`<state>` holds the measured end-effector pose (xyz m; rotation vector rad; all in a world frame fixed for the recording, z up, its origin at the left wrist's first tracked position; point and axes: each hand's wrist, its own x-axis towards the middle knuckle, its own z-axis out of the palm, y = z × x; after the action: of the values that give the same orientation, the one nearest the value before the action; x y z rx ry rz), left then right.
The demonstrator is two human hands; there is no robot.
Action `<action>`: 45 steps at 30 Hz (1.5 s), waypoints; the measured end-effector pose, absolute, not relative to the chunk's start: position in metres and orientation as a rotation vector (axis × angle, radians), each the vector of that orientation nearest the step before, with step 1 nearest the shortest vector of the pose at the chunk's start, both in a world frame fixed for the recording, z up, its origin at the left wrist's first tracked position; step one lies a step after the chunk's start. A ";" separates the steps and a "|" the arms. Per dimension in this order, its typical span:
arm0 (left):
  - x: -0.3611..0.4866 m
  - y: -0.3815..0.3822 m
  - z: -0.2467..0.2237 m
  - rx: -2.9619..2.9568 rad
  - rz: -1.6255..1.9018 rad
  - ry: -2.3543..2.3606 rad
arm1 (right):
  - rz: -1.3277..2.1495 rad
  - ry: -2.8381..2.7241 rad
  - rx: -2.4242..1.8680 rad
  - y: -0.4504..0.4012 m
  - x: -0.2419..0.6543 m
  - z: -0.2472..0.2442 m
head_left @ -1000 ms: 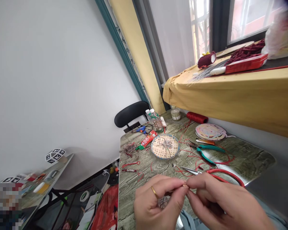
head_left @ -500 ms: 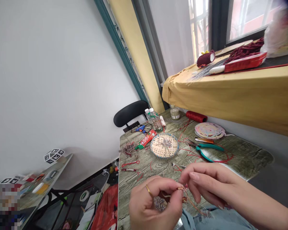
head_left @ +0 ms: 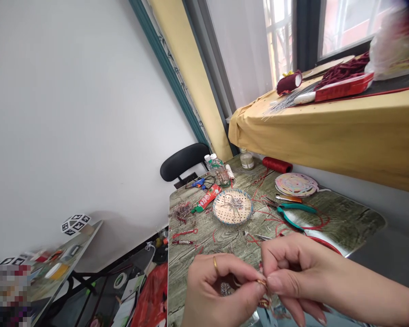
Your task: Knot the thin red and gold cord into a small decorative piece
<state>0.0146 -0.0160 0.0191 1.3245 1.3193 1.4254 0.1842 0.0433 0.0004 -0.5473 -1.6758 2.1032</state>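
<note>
My left hand (head_left: pixel 221 288), with a ring on one finger, pinches a thin orange-brown cord (head_left: pixel 261 282) between thumb and forefinger. Against it, my right hand (head_left: pixel 303 277) pinches the same cord, thumb and forefinger closed and the other fingers loosely curled. A short reddish patterned piece (head_left: pixel 264 302) hangs just below the fingertips; its far end is hidden. Beyond my hands lies a shallow woven basket (head_left: pixel 221 215) with grey-brown thread bits in it. Teal-handled pliers (head_left: pixel 298 207) and red-handled scissors (head_left: pixel 325 242) lie beyond my right hand.
A red and green tube (head_left: pixel 207 198) lies left of the basket, near tangled thread scraps (head_left: pixel 183 212). Clear bottles (head_left: pixel 218 168), a small jar (head_left: pixel 247 160), a red thread spool (head_left: pixel 277 164) and a coiled pastel mat (head_left: pixel 296 184) are farther back. A yellow-draped ledge (head_left: pixel 327 141) rises at right.
My right hand has gone from loosely spread fingers to a pinch on the cord, meeting my left fingertips. The red scissor handles have come into view behind it.
</note>
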 end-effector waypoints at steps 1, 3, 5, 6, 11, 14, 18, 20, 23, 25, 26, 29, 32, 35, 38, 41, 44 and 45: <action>0.015 -0.016 0.020 1.261 1.408 1.291 | 2.096 -1.699 -0.552 0.041 0.184 0.003; 0.016 -0.015 0.021 1.139 1.373 1.256 | 2.002 -1.776 -0.612 0.037 0.183 0.006; 0.017 -0.014 0.020 1.056 1.352 1.259 | 1.653 -1.965 -0.724 0.035 0.180 0.004; 0.018 -0.014 0.020 1.032 1.355 1.273 | 1.367 -2.091 -0.782 0.036 0.180 0.000; 0.017 -0.014 0.018 1.008 1.377 1.317 | 0.502 -2.302 -1.023 0.059 0.191 -0.032; 0.016 -0.015 0.021 1.046 1.377 1.322 | 0.690 -2.245 -1.057 0.069 0.204 -0.037; 0.016 -0.015 0.024 1.158 1.377 1.375 | 1.751 -1.679 -0.856 0.057 0.204 -0.019; 0.015 -0.015 0.024 1.241 1.385 1.429 | 2.085 -1.529 -0.634 0.048 0.199 -0.009; 0.014 -0.017 0.026 1.360 1.407 1.512 | 2.221 -1.561 -0.496 0.040 0.192 -0.003; 0.013 -0.018 0.028 1.421 1.411 1.545 | 2.160 -1.586 -0.559 0.041 0.191 -0.003; 0.013 -0.019 0.029 1.444 1.410 1.556 | 2.118 -1.611 -0.583 0.043 0.191 -0.004; 0.013 -0.019 0.031 1.461 1.405 1.554 | 2.055 -1.669 -0.582 0.048 0.193 -0.006; 0.013 -0.018 0.029 1.453 1.364 1.525 | 2.101 -1.613 -0.603 0.052 0.193 -0.007; 0.013 -0.017 0.028 1.444 1.304 1.553 | 1.999 -1.598 -0.675 0.053 0.191 -0.001; 0.014 -0.015 0.028 1.385 1.289 1.573 | 1.736 -1.729 -0.748 0.052 0.189 0.010; 0.013 -0.011 0.025 1.282 1.256 1.440 | 1.635 -1.776 -0.808 0.051 0.188 0.017; 0.010 -0.004 0.018 1.200 1.237 1.144 | 1.659 -1.716 -0.845 0.051 0.187 0.015; 0.009 -0.001 0.016 1.165 1.229 1.060 | 1.659 -1.701 -0.853 0.051 0.187 0.014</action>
<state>0.0095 -0.0011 0.0157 1.1650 1.0595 1.2291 0.1868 0.0508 0.0138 -0.8528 -1.7011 1.6587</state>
